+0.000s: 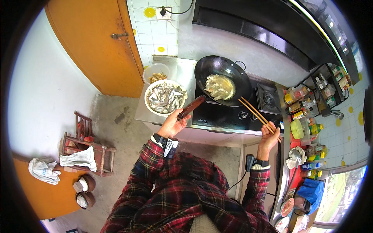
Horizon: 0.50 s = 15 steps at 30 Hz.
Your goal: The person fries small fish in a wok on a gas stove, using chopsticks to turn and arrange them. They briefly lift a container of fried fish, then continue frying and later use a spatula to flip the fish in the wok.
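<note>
My left hand (173, 125) is closed around the end of the brown wooden handle (192, 107) of a black wok (241, 77). The wok rests over the left side of the stove, its inside facing me. A pale, battered-looking clump of small fish (219, 87) lies in its middle. My right hand (269, 136) holds a pair of long wooden chopsticks (254, 112), whose tips reach to the wok's near right rim, apart from the fish. Left of the wok stands a white basket (147, 101) full of small silvery fish (165, 98).
Behind the basket, a clear bowl (146, 76) holds brownish pieces. A bare burner (268, 98) is right of the wok. Bottles and jars (307, 132) line the right-hand counter, near a cloth (296, 157). A range hood (256, 31) hangs above. Wooden chairs (87, 149) stand at left.
</note>
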Motion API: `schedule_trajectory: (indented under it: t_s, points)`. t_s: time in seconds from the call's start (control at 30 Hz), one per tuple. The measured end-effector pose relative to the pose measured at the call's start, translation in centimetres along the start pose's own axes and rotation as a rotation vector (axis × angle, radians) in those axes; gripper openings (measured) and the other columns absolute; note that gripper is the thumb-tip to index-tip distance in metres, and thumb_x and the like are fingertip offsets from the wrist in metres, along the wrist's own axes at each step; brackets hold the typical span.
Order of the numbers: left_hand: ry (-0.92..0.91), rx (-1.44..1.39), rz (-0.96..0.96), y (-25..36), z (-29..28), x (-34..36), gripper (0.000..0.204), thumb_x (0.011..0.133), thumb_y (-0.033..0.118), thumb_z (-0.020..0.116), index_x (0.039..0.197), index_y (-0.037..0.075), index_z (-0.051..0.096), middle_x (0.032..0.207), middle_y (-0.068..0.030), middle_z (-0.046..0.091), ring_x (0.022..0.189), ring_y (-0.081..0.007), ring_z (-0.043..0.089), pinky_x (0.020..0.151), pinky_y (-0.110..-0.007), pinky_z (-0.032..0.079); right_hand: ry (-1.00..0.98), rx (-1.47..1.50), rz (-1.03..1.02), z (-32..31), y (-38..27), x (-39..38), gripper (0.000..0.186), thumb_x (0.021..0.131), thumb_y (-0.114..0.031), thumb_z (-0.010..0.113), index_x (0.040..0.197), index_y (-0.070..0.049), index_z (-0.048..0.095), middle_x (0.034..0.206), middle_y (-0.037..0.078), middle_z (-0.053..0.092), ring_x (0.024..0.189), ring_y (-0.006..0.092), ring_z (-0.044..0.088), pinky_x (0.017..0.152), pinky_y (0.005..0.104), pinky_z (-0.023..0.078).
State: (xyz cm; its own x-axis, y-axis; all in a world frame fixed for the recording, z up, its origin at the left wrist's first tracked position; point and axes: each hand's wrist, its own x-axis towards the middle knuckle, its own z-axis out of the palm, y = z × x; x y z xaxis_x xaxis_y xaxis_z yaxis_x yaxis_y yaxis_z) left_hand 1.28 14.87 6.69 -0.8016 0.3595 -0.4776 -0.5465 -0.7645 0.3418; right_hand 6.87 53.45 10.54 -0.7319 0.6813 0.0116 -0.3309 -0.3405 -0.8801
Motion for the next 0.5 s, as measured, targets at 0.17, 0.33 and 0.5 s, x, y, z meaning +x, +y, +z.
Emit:
schedule_trajectory:
  t_s: [0.17, 0.33, 0.5]
  points:
    - [0.003, -0.005, 0.005, -0.1, 0.0, -0.1, 0.029, 0.088, 0.020, 0.059, 0.107, 0.001, 0.050, 0.089, -0.0181, 0.061, 0.061, -0.0114, 0.053, 0.055, -0.021, 0.047, -0.085, -0.319, -0.087, 2.7, 1.9, 2.2, 0.041, 0.093, -0.035, 0.043, 0.100, 0.002, 0.060, 0.081, 0.009, 0.058, 0.065, 0.0164, 0.061, 0.059, 0.0255, 0.053]
    - [0.003, -0.015, 0.017, -0.1, -0.1, -0.1, 0.029, 0.087, 0.020, 0.060, 0.108, 0.001, 0.050, 0.089, -0.0173, 0.061, 0.062, -0.0120, 0.053, 0.055, -0.021, 0.047, -0.191, -0.420, -0.144, 4.9, 3.4, 3.2, 0.032, 0.094, -0.024, 0.048, 0.096, 0.005, 0.061, 0.078, 0.010, 0.062, 0.064, 0.0164, 0.064, 0.056, 0.0231, 0.053]
    - [-0.015, 0.012, 0.011, -0.2, -0.1, -0.1, 0.030, 0.088, 0.021, 0.059, 0.108, 0.001, 0.050, 0.089, -0.0174, 0.060, 0.063, -0.0113, 0.054, 0.056, -0.021, 0.047, -0.231, -0.504, -0.144, 6.3, 4.7, 3.5, 0.037, 0.094, -0.027, 0.048, 0.095, 0.007, 0.062, 0.082, 0.013, 0.065, 0.067, 0.0164, 0.065, 0.058, 0.0222, 0.052]
